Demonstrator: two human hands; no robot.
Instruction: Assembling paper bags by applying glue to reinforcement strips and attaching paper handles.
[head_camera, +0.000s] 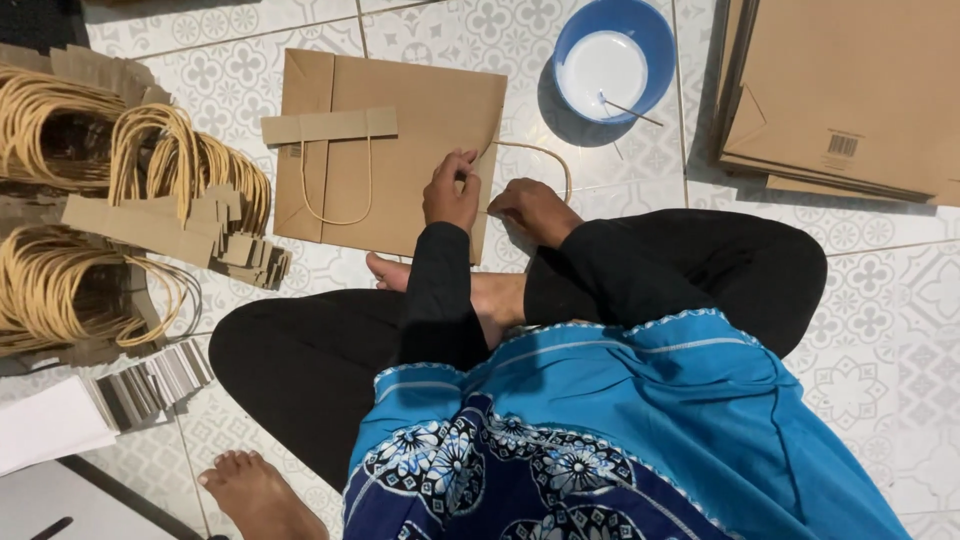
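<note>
Both hands (452, 195) (532, 208) pinch the paper bag's (400, 150) right edge, open tile floor (620, 170) beyond

Your brown paper bag (400, 140) lies flat on the patterned tile floor before your crossed legs. A cord handle (335, 205) on a cardboard strip rests across it; another cord loop (550, 160) pokes out at its right edge.
</note>
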